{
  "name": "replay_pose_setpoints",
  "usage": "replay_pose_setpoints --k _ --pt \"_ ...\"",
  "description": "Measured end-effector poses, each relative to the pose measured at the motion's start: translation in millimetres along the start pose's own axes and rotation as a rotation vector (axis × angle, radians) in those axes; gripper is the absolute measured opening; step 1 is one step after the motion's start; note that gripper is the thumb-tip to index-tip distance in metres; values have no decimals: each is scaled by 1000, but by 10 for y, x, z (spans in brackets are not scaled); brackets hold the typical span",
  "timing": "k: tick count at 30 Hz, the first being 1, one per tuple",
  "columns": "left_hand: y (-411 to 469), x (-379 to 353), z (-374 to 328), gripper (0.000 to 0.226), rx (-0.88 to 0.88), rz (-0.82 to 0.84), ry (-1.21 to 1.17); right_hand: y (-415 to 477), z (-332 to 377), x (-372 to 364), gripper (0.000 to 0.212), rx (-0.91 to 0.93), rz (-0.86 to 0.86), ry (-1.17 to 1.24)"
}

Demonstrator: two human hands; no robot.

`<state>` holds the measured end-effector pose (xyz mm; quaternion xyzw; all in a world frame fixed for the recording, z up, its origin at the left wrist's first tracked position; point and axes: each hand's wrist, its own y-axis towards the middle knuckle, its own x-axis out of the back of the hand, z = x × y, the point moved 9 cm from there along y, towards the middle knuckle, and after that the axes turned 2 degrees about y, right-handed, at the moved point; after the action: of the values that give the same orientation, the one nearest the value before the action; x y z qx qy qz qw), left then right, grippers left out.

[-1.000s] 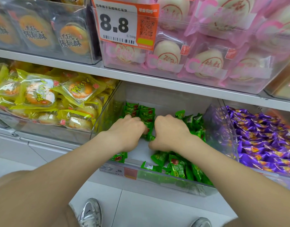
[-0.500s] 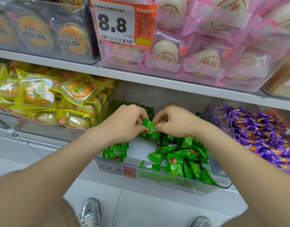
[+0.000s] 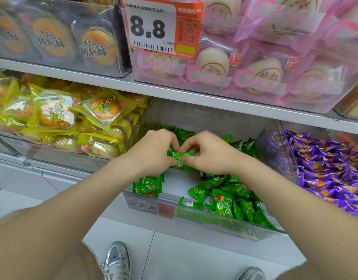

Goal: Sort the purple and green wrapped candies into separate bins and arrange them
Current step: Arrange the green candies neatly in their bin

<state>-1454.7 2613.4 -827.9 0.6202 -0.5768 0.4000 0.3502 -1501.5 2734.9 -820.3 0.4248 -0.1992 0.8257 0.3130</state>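
Supermarket shelving is filling the background as we are working at the green bin (image 3: 180,179) on the lower shelf (image 3: 194,98). We are holding a green candy (image 3: 181,157) above the bin's bare white floor, about midway between its side walls, with its long axis running across from left to right. A second wrapper may be hanging beneath it, though we cannot tell.

Both grips are clenched on it. The left grip (image 3: 153,150) is pinching its left end and the right grip (image 3: 210,155) its right end, so neither is sitting nearer than the other.

Just beyond the knuckles, a rear row (image 3: 241,144) of green candies is standing against the back of the bin. We are judging that the held piece is heading there, straight ahead and already turned crosswise to match.

A small stack (image 3: 147,186) is lying at the front left below the left wrist. A loose heap (image 3: 224,197) is sprawling at the front right under the right forearm, and we are judging that the right grip will reach it first.

Purple candies (image 3: 325,168) are filling the neighbouring purple bin (image 3: 283,150) to the right, behind a clear wall and well apart from the held piece. No purple wrapper is showing among the green.
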Motion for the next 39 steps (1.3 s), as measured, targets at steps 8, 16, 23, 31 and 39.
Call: replay_pose_setpoints --k 8,16,23,31,39 --pt "-57 96 -43 24 50 68 -249 -70 -67 4 41 -54 148 205" --pt "-75 241 -44 37 -33 -83 -119 -78 -142 94 22 -98 44 244" --pt "-101 8 99 55 12 31 107 -11 -214 -138 25 -90 -25 -176" --pt "-130 -122 -6 50 -23 116 181 112 -160 -291 27 -136 -133 -345" --pt "-122 -118 -22 49 -32 121 187 108 -138 -279 43 -144 -182 -474"
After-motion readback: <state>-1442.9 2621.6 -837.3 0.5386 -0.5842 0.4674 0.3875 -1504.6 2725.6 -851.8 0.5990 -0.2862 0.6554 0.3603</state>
